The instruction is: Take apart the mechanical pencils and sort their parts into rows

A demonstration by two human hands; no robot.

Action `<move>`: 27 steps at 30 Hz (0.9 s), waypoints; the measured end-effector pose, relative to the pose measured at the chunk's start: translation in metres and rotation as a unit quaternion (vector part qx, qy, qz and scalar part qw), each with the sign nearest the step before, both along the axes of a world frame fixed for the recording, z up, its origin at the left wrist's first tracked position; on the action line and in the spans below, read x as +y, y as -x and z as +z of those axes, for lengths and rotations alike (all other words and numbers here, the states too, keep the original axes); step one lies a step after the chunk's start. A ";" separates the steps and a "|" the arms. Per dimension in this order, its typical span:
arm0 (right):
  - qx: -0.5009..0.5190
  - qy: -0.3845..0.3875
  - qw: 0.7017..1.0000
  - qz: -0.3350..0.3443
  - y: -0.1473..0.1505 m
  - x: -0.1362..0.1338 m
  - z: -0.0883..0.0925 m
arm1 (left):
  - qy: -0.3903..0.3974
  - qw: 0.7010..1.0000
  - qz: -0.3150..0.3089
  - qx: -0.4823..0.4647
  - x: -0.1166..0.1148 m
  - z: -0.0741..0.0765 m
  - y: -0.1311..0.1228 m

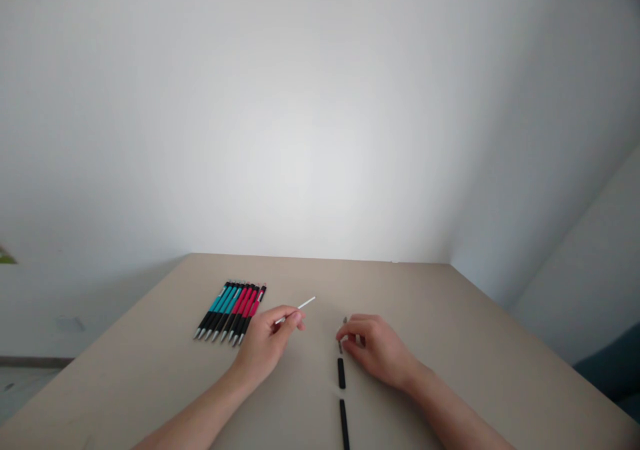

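Observation:
A thin white pen refill (pixel 307 302) is pinched in my left hand (pixel 267 340), its free end pointing up and to the right above the table. My right hand (pixel 377 347) rests on the table with curled fingers, thumb and forefinger closed around a small dark metal piece that looks like a pen spring (pixel 341 348). Just beyond those fingertips sits a small grey pen part (pixel 345 320), partly hidden by them. Below the spring, in line with it, lie a short black pen barrel piece (pixel 341 373) and a longer black piece (pixel 344 425), cut off by the lower edge.
Left of my left hand, several pens (pixel 227 311) with turquoise or red barrels and black grips lie side by side on the beige table (pixel 425 297). A white wall (pixel 300 117) rises behind the table. Something dark blue (pixel 610 363) shows at the right edge.

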State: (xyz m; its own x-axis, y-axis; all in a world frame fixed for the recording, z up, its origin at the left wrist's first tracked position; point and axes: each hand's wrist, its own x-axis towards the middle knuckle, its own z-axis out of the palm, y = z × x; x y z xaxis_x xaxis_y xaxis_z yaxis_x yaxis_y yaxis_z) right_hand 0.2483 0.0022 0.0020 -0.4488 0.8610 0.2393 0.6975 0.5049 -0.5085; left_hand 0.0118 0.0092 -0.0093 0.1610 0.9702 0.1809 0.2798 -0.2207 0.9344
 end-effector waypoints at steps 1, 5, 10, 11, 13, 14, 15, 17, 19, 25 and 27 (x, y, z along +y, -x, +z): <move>-0.003 0.004 1.000 0.014 0.000 -0.001 0.000 | 0.000 1.000 -0.001 -0.001 0.000 0.000 0.000; -0.007 0.011 0.999 0.033 0.001 0.000 -0.002 | -0.005 1.000 -0.002 -0.003 0.000 -0.001 0.000; -0.003 0.014 0.999 0.038 0.001 0.001 -0.004 | -0.007 1.000 -0.001 -0.006 0.000 -0.003 0.001; -0.003 0.016 0.999 0.039 0.001 0.001 -0.005 | -0.007 1.000 0.000 -0.007 0.001 -0.004 0.001; -0.005 0.022 0.999 0.042 0.001 0.001 -0.006 | -0.008 1.000 0.001 -0.008 0.001 -0.004 0.001; -0.007 0.025 0.999 0.042 0.001 0.001 -0.006 | -0.009 1.000 0.001 -0.009 0.002 -0.004 0.001; -0.009 0.027 0.999 0.043 0.001 0.001 -0.006 | -0.008 1.000 0.000 -0.010 0.002 -0.004 0.001; -0.011 0.030 0.999 0.042 0.001 0.002 -0.006 | -0.007 1.000 -0.002 -0.012 0.002 -0.004 0.001; -0.011 0.031 0.999 0.042 0.001 0.002 -0.006 | -0.007 1.000 -0.004 -0.014 0.002 -0.003 0.001; -0.011 0.033 0.998 0.042 0.002 0.002 -0.006 | -0.010 1.000 0.000 -0.007 0.002 -0.004 0.001; -0.011 0.033 0.998 0.043 0.002 0.002 -0.006 | -0.009 1.000 -0.001 -0.008 0.002 -0.005 0.001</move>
